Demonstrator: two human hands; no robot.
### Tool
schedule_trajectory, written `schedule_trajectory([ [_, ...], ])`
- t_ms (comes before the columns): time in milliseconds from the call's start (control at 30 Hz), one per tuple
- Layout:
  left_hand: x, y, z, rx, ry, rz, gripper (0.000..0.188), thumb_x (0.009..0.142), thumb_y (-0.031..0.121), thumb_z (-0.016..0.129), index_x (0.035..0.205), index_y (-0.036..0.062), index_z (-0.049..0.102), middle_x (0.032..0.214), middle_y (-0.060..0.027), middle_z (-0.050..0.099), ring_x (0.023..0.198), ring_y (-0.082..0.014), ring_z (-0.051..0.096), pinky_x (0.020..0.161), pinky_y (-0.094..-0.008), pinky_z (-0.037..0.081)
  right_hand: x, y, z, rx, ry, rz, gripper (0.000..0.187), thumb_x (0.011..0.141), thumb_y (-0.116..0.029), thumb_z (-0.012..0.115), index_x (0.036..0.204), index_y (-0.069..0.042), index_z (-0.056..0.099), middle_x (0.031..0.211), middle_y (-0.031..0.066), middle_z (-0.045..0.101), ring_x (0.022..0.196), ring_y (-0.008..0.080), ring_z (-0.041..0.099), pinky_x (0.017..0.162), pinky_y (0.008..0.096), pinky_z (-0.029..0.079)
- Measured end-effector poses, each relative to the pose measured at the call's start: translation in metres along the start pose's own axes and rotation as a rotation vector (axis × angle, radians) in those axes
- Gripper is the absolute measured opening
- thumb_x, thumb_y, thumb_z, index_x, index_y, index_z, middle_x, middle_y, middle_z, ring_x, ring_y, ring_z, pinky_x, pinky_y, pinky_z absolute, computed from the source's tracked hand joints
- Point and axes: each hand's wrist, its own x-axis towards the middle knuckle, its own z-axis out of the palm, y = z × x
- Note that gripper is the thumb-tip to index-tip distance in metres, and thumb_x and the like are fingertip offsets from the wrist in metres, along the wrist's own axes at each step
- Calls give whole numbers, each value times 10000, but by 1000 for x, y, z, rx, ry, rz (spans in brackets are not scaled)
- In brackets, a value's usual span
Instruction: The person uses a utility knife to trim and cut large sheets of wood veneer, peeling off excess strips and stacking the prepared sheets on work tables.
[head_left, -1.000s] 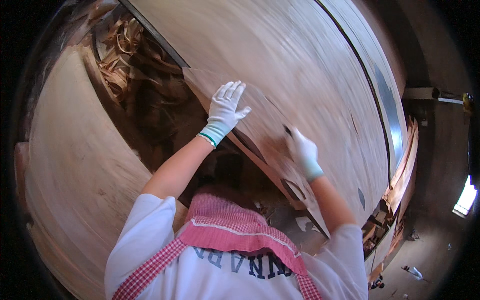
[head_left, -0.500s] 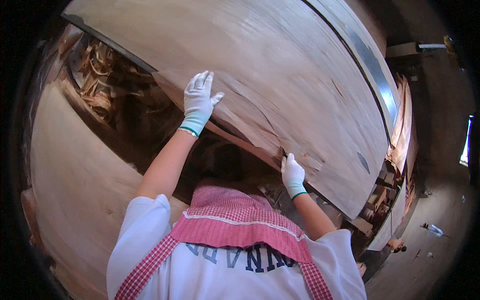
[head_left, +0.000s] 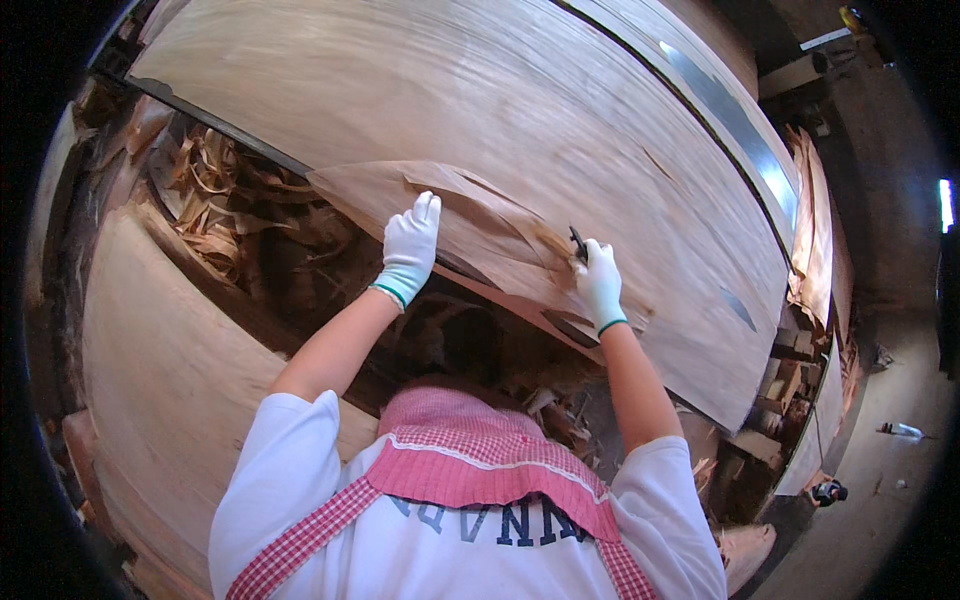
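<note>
A large sheet of pale wood veneer [head_left: 480,110] lies on the workbench before me. Along its near edge is a torn, folded strip of veneer [head_left: 480,225], darker and partly lifted. My left hand [head_left: 410,245], in a white glove with a green cuff, has its fingers closed at the strip's left part, seemingly pinching it. Further right, my right hand [head_left: 600,283], gloved alike, is closed round a small dark tool [head_left: 578,243] whose tip sticks out above the fist. Its exact kind is hidden by the fingers.
Veneer scraps [head_left: 210,200] are heaped in the dark gap below the sheet. Another pale wood sheet [head_left: 170,330] is at the left. A metal strip [head_left: 735,110] runs along the far side. Stacked wood blocks [head_left: 780,390] and a bottle [head_left: 903,431] are on the right.
My left hand has gone from spread flat to closed fingers on the strip. My right hand has moved up and inward, showing the dark tool. The strip is more folded and loosened.
</note>
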Motion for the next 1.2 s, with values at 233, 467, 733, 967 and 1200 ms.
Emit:
schedule_trajectory([
  [233, 2, 5, -7, -295, -333, -293, 397, 956, 234, 502, 1311, 56, 485, 1233, -167, 582, 922, -318, 624, 809, -401, 506, -122, -48, -51, 35, 207, -294, 432, 635, -56, 739, 1024, -108, 557, 913, 107, 609, 745, 314, 631, 602, 414, 495],
  [467, -10, -14, -42, -658, -220, -450, 414, 976, 402, 466, 1175, 63, 596, 1152, -206, 618, 1003, -352, 608, 902, -385, 483, -179, -68, -61, 484, -212, -153, 302, 864, -128, 616, 1151, -57, 559, 1053, 173, 602, 961, 354, 610, 802, 388, 501],
  [733, -118, -88, -102, 123, -1146, 128, 324, 834, 215, 574, 1078, 16, 649, 1117, -197, 651, 1030, -326, 626, 892, -450, 485, -156, 55, -87, 894, -72, 535, 217, 954, -239, 570, 972, -27, 612, 762, 32, 573, 649, 132, 553, 600, 298, 471],
  [967, 50, 42, -231, -1337, -1446, -128, 332, 962, 174, 537, 1232, -17, 571, 1094, -100, 657, 992, -151, 611, 894, -302, 483, 3, 166, -229, 967, 238, 346, 259, 951, -265, 556, 883, -27, 635, 618, -5, 534, 554, 80, 532, 507, 238, 435],
  [1200, 137, 107, -216, -1112, -671, -289, 304, 950, 115, 536, 1196, -61, 563, 1046, -92, 658, 986, -143, 606, 890, -285, 475, 263, 230, -368, 939, 427, 5, 199, 879, -214, 644, 962, -36, 678, 622, -39, 514, 532, 54, 446, 487, 235, 350],
])
